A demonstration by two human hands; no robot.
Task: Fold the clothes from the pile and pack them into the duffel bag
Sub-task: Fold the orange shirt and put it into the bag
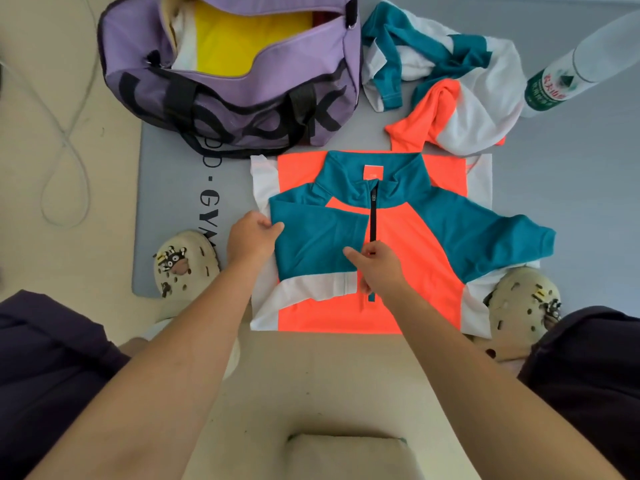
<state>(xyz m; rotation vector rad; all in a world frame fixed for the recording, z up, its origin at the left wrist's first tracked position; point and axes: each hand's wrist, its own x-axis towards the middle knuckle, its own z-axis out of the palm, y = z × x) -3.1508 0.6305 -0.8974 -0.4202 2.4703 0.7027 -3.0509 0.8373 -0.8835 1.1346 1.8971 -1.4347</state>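
An orange, teal and white zip-neck shirt [412, 271] lies flat on the grey mat, collar away from me. Its left sleeve [318, 247] is folded across the chest. My left hand [254, 237] pinches the folded edge at the shirt's left side. My right hand [375, 268] grips the sleeve's cuff near the zipper. The right sleeve [502, 240] is spread out to the right. A purple duffel bag [232, 77] stands open at the back left with yellow and white clothes inside. A crumpled shirt of the same colours [446, 81] lies right of the bag.
A plastic water bottle [568, 74] lies at the back right. My two beige clogs [187, 261] [519, 303] flank the shirt. A white cable [65, 140] loops on the floor at the left. A grey mat [173, 202] lies under everything.
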